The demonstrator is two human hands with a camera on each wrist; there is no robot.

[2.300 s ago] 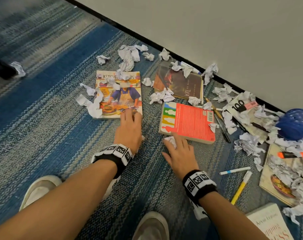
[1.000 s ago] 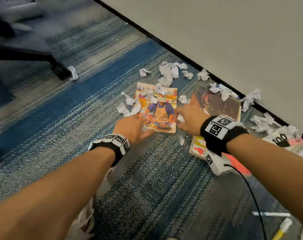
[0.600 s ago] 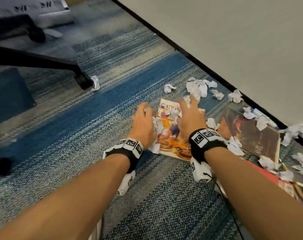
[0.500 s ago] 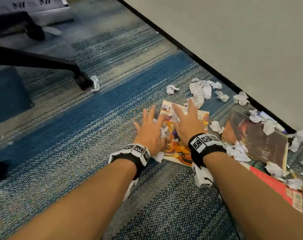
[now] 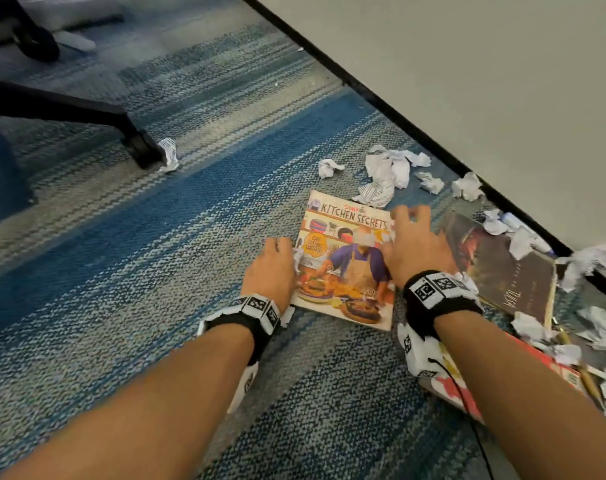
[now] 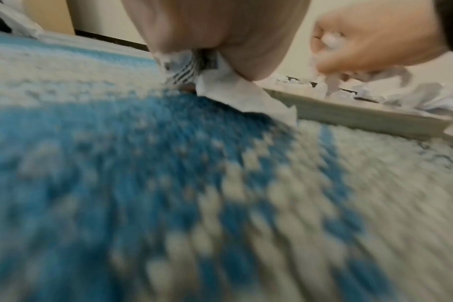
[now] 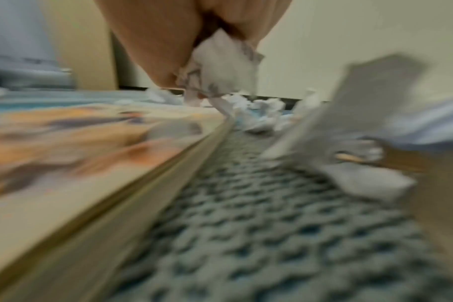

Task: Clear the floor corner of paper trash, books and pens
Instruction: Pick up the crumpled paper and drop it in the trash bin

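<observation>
Crouching over the carpet (image 5: 128, 258), the person has both hands down by the cookbook (image 5: 346, 261), which lies flat, cover up, near the wall (image 5: 467, 81). Left hand (image 5: 270, 268) sits at the book's left edge, fingers curled round crumpled paper (image 6: 220, 81); a white scrap sticks out under the palm, w/ a striped bit beside it. Right hand (image 5: 412, 244) is at the book's right edge, also clenched on a wad of paper (image 7: 220, 65). More paper balls (image 5: 388, 171) lie scattered btwn the book's top and the baseboard. A dark book (image 5: 499, 268) lies just right of the right wrist, scraps on it too. A red book (image 5: 461, 393) shows partly under the right forearm. Off to the left, a chair leg (image 5: 86, 112) w/ one paper ball touching its caster.
</observation>
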